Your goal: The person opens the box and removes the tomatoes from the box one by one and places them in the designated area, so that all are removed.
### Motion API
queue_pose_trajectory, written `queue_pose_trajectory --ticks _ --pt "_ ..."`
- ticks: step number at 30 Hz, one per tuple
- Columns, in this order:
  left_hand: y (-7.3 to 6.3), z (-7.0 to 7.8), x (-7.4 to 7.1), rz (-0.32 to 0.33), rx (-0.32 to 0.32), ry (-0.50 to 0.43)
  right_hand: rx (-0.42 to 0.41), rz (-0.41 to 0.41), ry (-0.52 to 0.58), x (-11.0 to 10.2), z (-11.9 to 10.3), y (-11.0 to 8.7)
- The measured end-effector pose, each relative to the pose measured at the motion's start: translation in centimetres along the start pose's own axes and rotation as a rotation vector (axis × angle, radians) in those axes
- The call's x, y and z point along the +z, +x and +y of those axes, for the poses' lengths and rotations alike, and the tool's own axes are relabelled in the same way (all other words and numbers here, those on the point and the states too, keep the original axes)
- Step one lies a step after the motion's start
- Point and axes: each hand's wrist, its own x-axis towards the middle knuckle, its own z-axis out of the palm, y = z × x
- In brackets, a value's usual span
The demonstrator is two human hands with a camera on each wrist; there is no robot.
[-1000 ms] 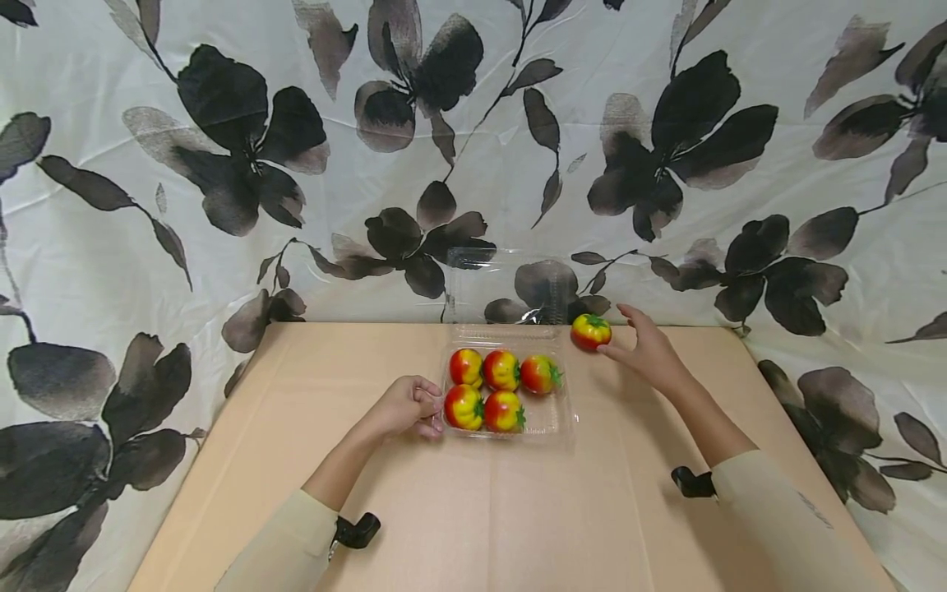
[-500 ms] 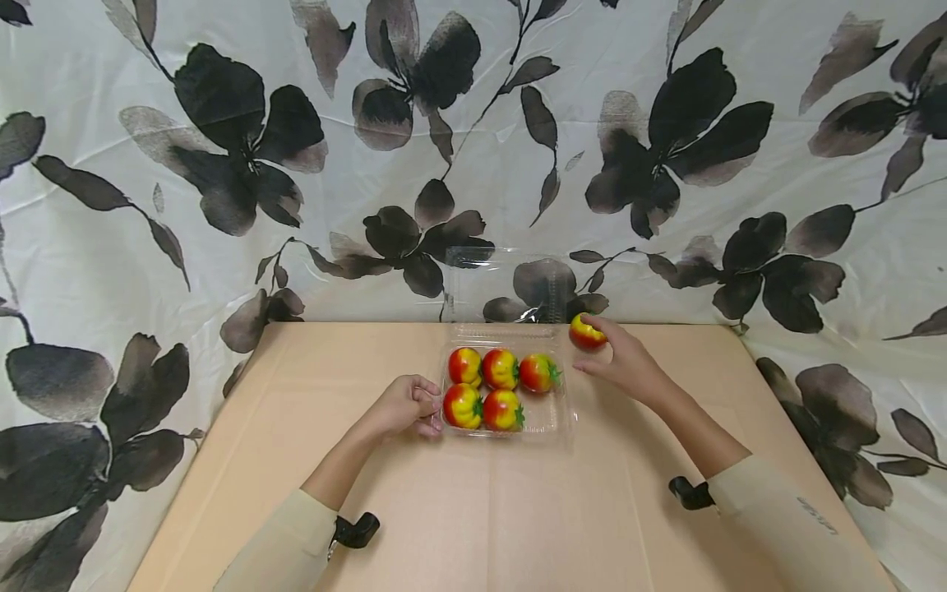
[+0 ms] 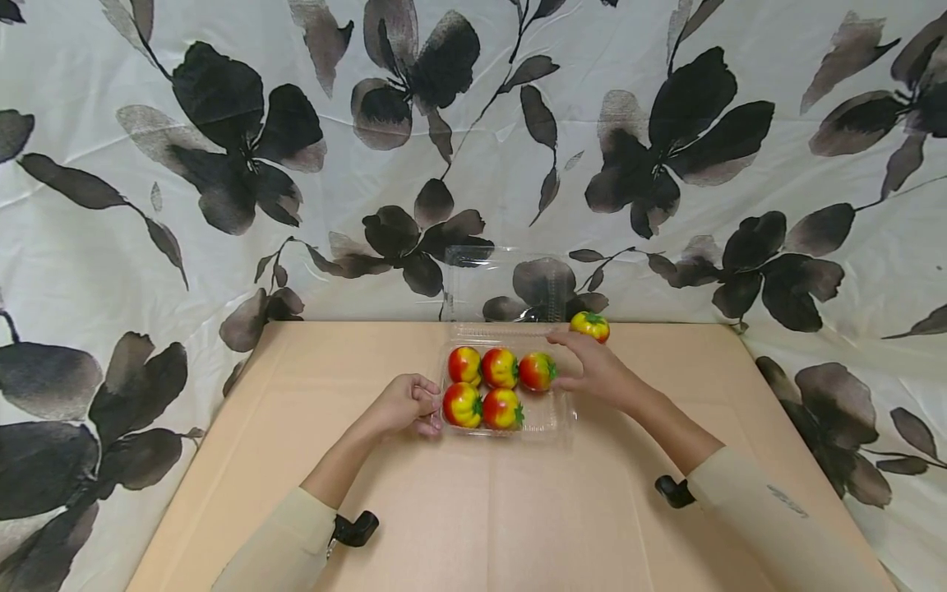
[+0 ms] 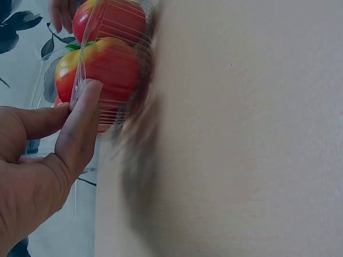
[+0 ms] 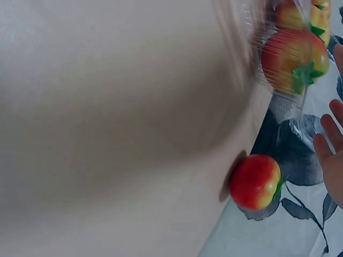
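Note:
A clear plastic clamshell container (image 3: 547,419) lies on the table, its lid (image 3: 473,284) standing up at the back. Inside sit several red-and-yellow fruits (image 3: 464,405) with green leafy tops, in two rows. My left hand (image 3: 405,405) pinches the container's left rim between thumb and fingers, seen closely in the left wrist view. My right hand (image 3: 599,370) reaches over the container's right side with fingers extended, fingertips beside the back-right fruit (image 3: 537,372). Another such fruit (image 5: 254,182) rests loose on the table, just behind that hand and outside the container.
The tan table (image 3: 414,510) has its back edge just behind the container. A white cloth (image 3: 518,164) with dark flowers hangs behind and at both sides. Black wrist cameras (image 3: 357,529) are strapped at both sleeves.
My right hand has moved left from the loose fruit to over the container's right side, leaving that fruit on the table. My left hand has stayed at the container's rim.

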Motion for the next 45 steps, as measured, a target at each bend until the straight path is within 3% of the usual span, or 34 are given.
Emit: queue_pose_trajectory --ticks 7,16,27,45 --pt "0.1 0.0 0.1 0.006 -0.006 -0.018 -0.051 -0.032 -0.049 1.0 -0.1 0.9" --pt "0.2 -0.1 0.1 0.007 -0.011 -0.02 -0.057 -0.085 -0.162 2.3 0.0 1.9" --pt "0.2 -0.2 0.1 0.011 -0.01 -0.011 -0.036 -0.098 -0.184 2.9 0.0 2.4" --pt "-0.1 0.1 0.2 0.009 -0.007 -0.011 -0.097 -0.042 -0.219 3.4 0.2 2.2"
